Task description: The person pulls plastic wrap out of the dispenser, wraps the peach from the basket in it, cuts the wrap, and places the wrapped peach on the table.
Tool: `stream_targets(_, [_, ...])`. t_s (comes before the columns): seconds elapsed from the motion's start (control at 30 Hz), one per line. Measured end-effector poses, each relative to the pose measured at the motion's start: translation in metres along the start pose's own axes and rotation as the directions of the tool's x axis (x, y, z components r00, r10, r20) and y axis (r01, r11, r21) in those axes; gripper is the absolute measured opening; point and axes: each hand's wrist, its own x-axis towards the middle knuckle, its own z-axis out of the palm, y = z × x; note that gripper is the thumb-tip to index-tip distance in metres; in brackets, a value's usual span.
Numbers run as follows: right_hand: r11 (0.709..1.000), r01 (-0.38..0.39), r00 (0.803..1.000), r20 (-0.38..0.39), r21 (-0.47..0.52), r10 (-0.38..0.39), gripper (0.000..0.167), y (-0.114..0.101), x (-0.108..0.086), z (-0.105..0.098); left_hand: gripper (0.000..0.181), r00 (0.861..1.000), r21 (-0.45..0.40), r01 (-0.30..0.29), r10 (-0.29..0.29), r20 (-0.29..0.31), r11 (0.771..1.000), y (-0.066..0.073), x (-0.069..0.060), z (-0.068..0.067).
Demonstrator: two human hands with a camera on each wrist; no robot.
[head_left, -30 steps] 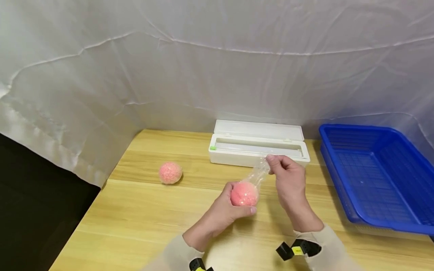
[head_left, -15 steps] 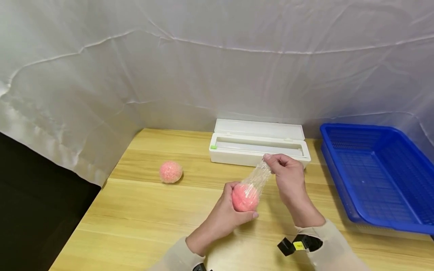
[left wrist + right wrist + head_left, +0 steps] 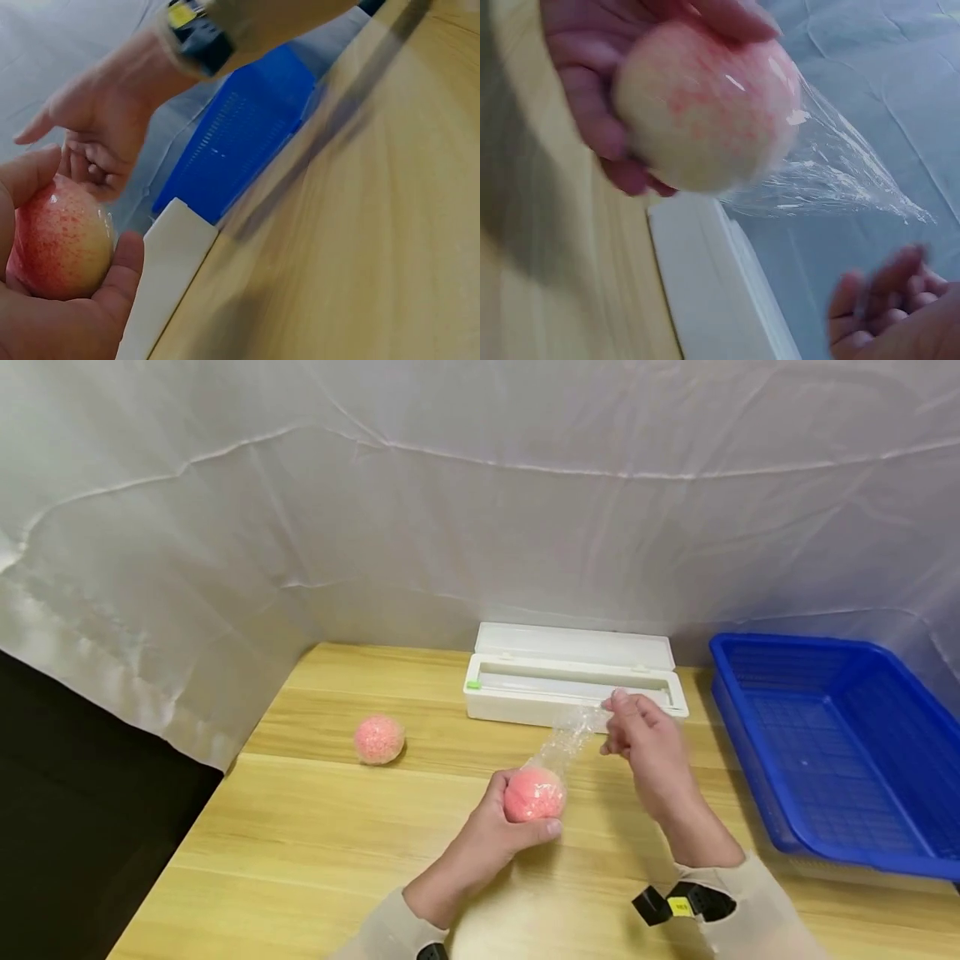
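Note:
My left hand (image 3: 480, 839) holds a pink and cream peach (image 3: 534, 794), its thumb and fingers curved round the sides. Clear plastic film (image 3: 832, 176) covers the peach and trails off in a twisted tail. My right hand (image 3: 652, 756) is beside the tail's end; in the right wrist view a gap shows between its loosely bent fingers and the film. The left wrist view shows the right thumb stretched away from the fingers. A second peach (image 3: 378, 740), apparently wrapped too, lies on the table to the left.
A white cling film box (image 3: 573, 707), lid up and roll inside, stands behind the hands. The blue basket (image 3: 780, 793) sits at the right. Pale cloth (image 3: 480, 527) hangs behind the wooden table (image 3: 300, 852), whose left edge slants toward a dark area.
My right hand has moved slightly right and its fingers have come off the film tail, which they gripped half a second ago. The left hand tilted the peach slightly.

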Motion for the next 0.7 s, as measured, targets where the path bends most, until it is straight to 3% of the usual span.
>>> stream_targets(0.1, [0.992,-0.026,0.997,0.075,-0.12,0.035,0.027,0.003,-0.007,0.001,0.071,1.0,0.001,-0.012,0.012,-0.011,1.0,0.001,0.002,-0.001])
stream_targets(0.3, [0.985,0.047,0.997,-0.056,-0.163,-0.057,0.03,0.007,-0.009,0.004,0.076,1.0,0.041,-0.027,0.026,0.016,0.999,0.003,0.004,0.0])
stream_targets(0.4, [0.99,0.05,0.996,-0.066,-0.132,-0.059,0.033,0.008,-0.008,0.005,0.078,0.999,0.06,-0.036,0.036,0.001,0.998,0.004,0.005,0.0])
stream_targets(0.5, [0.988,0.02,1.0,-0.013,-0.151,-0.022,0.029,0.009,-0.008,0.006,0.08,0.999,0.104,-0.048,0.049,-0.014,0.993,0.003,0.005,0.001])
stream_targets(0.6, [0.977,-0.016,0.997,0.067,-0.214,0.031,0.037,0.01,-0.009,0.009,0.081,0.998,0.137,-0.065,0.066,-0.003,0.989,0.001,0.004,0.002])
stream_targets(0.7, [0.955,-0.015,0.998,0.059,-0.297,0.034,0.04,0.011,-0.011,0.012,0.074,0.995,0.113,-0.092,0.089,0.036,0.989,-0.002,0.003,0.004])
